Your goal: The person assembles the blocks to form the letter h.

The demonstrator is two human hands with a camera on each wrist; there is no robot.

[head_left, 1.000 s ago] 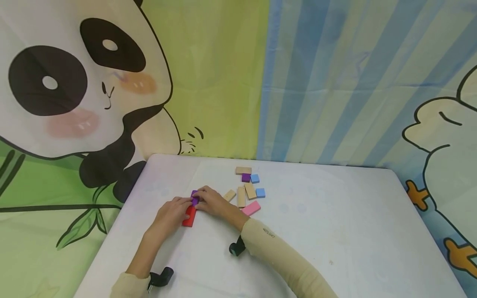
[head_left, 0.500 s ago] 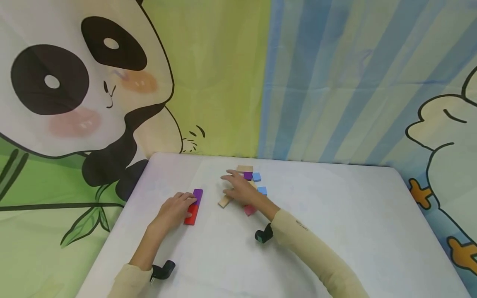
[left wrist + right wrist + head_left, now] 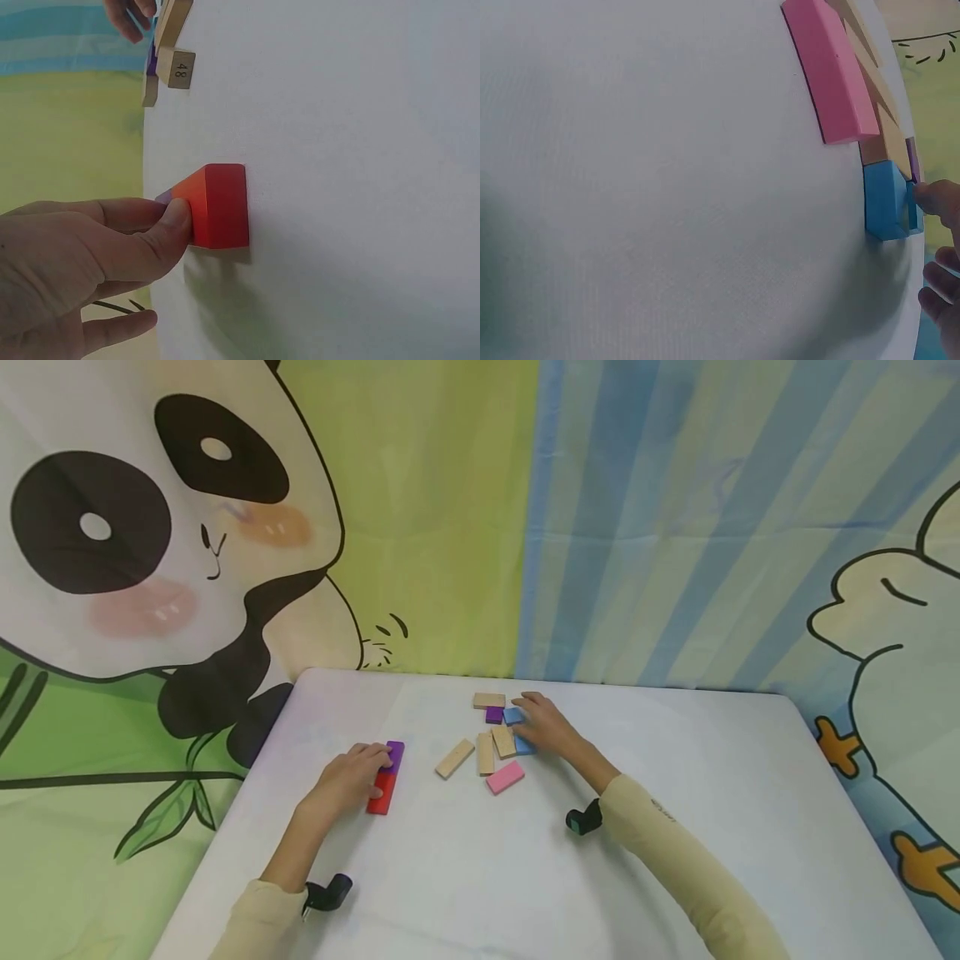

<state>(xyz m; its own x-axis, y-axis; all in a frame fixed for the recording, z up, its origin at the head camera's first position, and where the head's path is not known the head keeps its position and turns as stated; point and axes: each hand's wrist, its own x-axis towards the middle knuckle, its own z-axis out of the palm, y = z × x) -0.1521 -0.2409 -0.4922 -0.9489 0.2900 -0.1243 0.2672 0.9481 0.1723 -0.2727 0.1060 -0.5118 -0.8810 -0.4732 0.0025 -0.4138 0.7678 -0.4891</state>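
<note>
My left hand (image 3: 348, 781) rests against a red block (image 3: 380, 795) and a purple block (image 3: 395, 757), which lie end to end in a row at the table's left. In the left wrist view its thumb touches the red block (image 3: 221, 206), while the forefinger reaches straight towards the mostly hidden purple one. My right hand (image 3: 551, 727) is over two blue blocks. Its forefinger and thumb are spread on either side of the farther blue block (image 3: 512, 716); the nearer blue block (image 3: 522, 746) is partly covered by the hand.
Several plain wooden blocks (image 3: 486, 753) lie mid-table, one of them (image 3: 489, 701) at the back. A small purple block (image 3: 493, 715) sits beside the blue ones, and a pink block (image 3: 506, 777) lies nearer. A printed cloth (image 3: 435, 527) hangs behind the white table (image 3: 480, 877).
My right hand has left the purple block beside the red one and swept right, across the wooden blocks, to the blue blocks. The left hand stays at the red and purple blocks.
</note>
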